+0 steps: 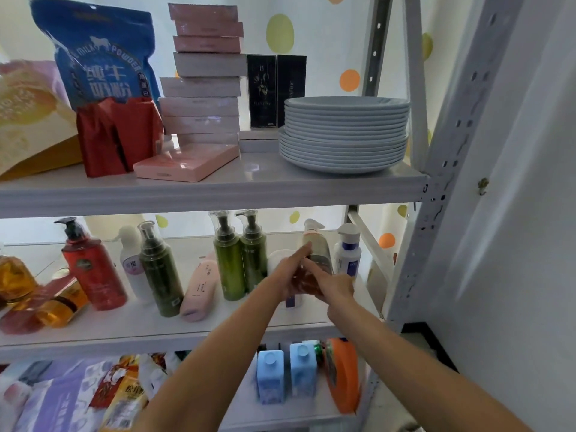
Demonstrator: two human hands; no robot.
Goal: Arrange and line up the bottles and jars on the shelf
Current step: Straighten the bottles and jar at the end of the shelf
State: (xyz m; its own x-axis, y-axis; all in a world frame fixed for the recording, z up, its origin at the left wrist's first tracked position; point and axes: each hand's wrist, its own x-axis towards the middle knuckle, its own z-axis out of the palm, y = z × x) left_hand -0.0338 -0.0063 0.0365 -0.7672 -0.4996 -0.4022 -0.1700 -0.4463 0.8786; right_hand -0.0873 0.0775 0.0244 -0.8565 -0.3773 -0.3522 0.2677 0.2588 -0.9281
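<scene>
forearms: both reach up from the near edge to the right end of the middle shelf (218, 325).
left hand (288, 269): fingers extended, flat against a reddish jar (304, 280).
right hand (332, 285): cupping the jar's other side.
jar: pressed between both palms; upright or tilted, cannot tell.
obstacles: green pump bottles (241, 260) just left; tall pump bottle (318, 247) and white bottle (347, 251) close behind.
</scene>
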